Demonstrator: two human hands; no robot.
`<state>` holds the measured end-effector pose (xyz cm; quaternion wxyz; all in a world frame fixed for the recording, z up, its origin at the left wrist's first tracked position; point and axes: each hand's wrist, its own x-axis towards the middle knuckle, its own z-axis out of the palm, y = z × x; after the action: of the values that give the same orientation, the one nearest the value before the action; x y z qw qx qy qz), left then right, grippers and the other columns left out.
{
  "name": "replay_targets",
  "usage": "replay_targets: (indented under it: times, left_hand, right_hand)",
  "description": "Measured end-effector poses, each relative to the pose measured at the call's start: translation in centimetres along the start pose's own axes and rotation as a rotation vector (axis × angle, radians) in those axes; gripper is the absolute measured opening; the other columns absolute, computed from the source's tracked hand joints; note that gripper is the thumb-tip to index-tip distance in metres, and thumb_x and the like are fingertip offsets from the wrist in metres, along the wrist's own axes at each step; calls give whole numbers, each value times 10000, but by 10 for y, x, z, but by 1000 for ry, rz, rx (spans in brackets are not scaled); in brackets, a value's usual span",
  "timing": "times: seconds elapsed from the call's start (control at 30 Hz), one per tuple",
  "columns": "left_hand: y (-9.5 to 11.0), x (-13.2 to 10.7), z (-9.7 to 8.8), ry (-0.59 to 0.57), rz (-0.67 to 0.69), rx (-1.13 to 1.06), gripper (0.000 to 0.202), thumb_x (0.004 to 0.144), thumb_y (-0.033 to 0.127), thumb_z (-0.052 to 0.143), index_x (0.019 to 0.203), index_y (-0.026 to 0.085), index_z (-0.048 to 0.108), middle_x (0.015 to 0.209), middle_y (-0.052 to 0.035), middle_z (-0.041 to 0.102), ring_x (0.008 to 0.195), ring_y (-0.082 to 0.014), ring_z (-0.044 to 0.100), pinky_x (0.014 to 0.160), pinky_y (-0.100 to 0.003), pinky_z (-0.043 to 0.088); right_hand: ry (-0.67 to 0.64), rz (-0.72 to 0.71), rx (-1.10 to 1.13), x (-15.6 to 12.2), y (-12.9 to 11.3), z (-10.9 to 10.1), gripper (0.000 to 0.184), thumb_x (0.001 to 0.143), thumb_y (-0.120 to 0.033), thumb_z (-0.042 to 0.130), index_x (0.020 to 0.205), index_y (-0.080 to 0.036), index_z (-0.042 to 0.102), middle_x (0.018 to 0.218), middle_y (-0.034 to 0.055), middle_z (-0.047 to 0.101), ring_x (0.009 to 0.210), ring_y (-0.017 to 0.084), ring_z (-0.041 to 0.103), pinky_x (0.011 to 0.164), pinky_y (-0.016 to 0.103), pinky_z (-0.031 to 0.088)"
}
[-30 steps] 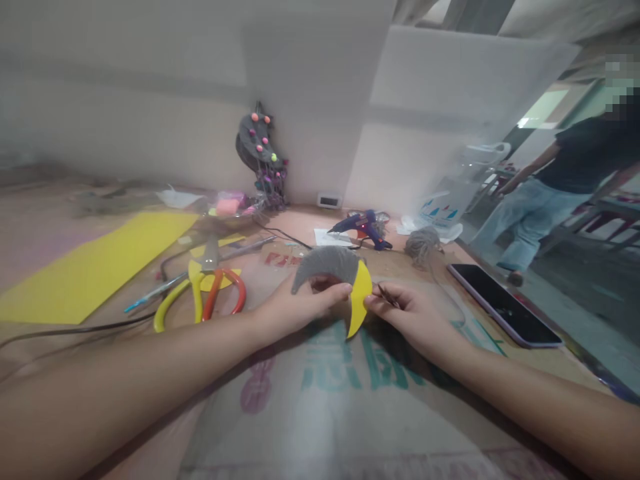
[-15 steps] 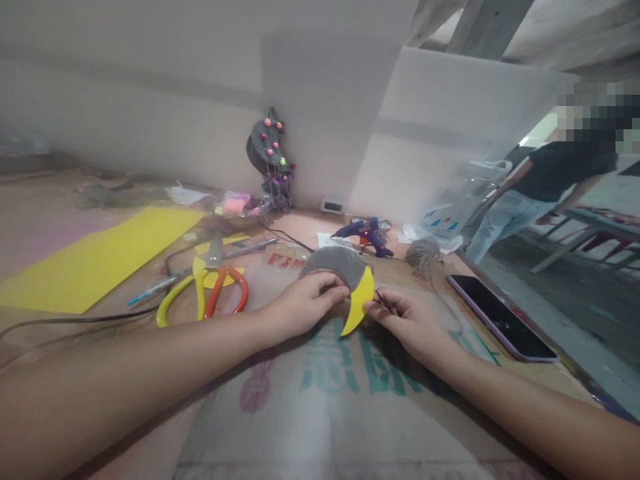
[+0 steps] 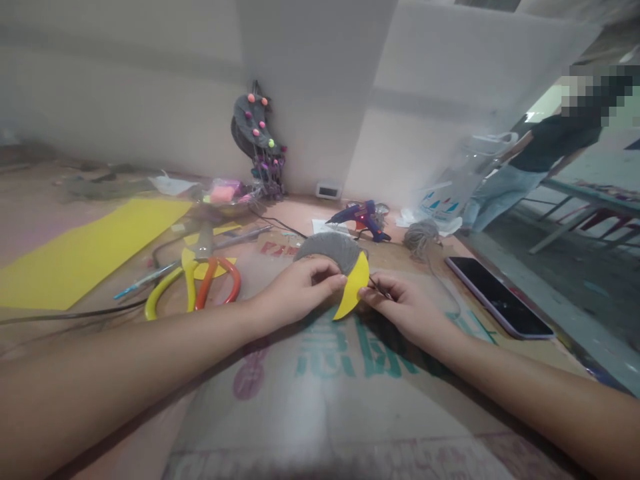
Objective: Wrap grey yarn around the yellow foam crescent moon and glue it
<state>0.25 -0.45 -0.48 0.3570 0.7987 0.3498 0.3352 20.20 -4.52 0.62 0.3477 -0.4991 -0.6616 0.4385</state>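
Note:
A yellow crescent (image 3: 352, 291), its upper part wrapped in grey yarn (image 3: 330, 248), is held up over the table between my hands. My left hand (image 3: 313, 287) pinches it along the inner curve, thumb against the wrapped part near the bare yellow tip. At the yellow tip's right edge is my right hand (image 3: 400, 300), its fingers closed on a thin dark strand (image 3: 381, 288) that looks like yarn; the thumb touches the yellow edge. My right fingers partly hide the strand. Farther back lies a ball of grey yarn (image 3: 421, 238), with a loose thread trailing toward me.
Scissors (image 3: 219, 283) with yellow and red handles lie left, near a yellow sheet (image 3: 100, 250). A glue gun (image 3: 361, 219) stands behind. A phone (image 3: 500, 297) rests right. A decorated grey crescent (image 3: 255, 123) leans on the wall. A person (image 3: 540, 160) stands beyond.
The whole view has shifted slightly, so things sit a little higher in the picture. Both hands keep their hold on the crescent and strand, with small finger movement.

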Motion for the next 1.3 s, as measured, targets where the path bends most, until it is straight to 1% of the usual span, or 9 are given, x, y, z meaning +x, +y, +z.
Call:
replay_targets:
  times: [0.17,0.3,0.37,0.47,0.57,0.77,1.07,1.2,1.3]
  left_hand:
    - [3,-1,-2,-6,17,7,244,883,348,503,736,174,590,793,-11,615,788,-153,552,727,-269,430]
    - [4,-2,-3,-115,31,-82,267,918,333,448,733,176,557,754,4,593,740,-132,547,701,-250,428]
    - [4,-2,-3,-104,-14,-112,340,948,371,384,725,176,550,723,3,585,708,-133,540,680,-256,429]
    - [3,-1,-3,-72,-25,-101,408,955,430,357,738,170,584,736,-14,601,712,-144,545,681,-273,439]
    - [5,0,-4,-30,50,-27,344,921,435,449,810,171,640,829,-29,639,793,-160,571,727,-278,454]
    - [11,-2,-6,13,43,131,346,907,389,461,684,175,618,723,-11,608,748,-156,560,717,-273,433]
    - [10,-2,-6,-13,112,160,319,925,363,431,718,191,602,772,-14,620,783,-164,562,791,-288,429]
    - [10,-2,-7,-17,145,162,320,936,340,427,712,180,592,775,-18,631,768,-154,568,783,-278,434]
    - [9,-4,-6,11,103,110,342,946,358,408,738,177,610,813,-17,656,814,-157,588,815,-276,444]
  right_hand:
    - [17,-48,-62,-1,0,-2,255,822,-406,592,684,-192,576,652,-26,526,604,116,460,579,241,382]
    - [144,-41,-16,-2,2,-4,222,814,-407,602,759,-192,607,726,-7,586,668,135,516,645,256,428]
    - [173,-16,44,-2,2,-4,230,799,-417,621,768,-189,608,750,1,600,689,139,526,666,260,437]
    - [144,7,62,-2,0,-3,235,785,-423,636,766,-190,615,755,6,607,691,139,531,658,257,439]
    - [85,13,14,-2,-1,-2,226,791,-417,626,753,-195,617,718,-4,588,644,129,511,608,245,423]
    - [-36,-30,-163,-2,3,-1,218,833,-390,579,740,-197,613,658,-24,522,571,106,436,513,227,351]
    - [36,-19,-85,-4,-10,-1,326,806,-476,571,628,-212,503,582,-40,422,530,103,369,491,243,305]
    - [31,-9,-37,-4,-11,0,295,789,-468,595,651,-212,546,576,-45,414,519,98,356,488,243,302]
    - [3,2,-20,-3,-9,-1,264,796,-446,601,691,-204,585,588,-42,440,520,96,368,490,243,310]
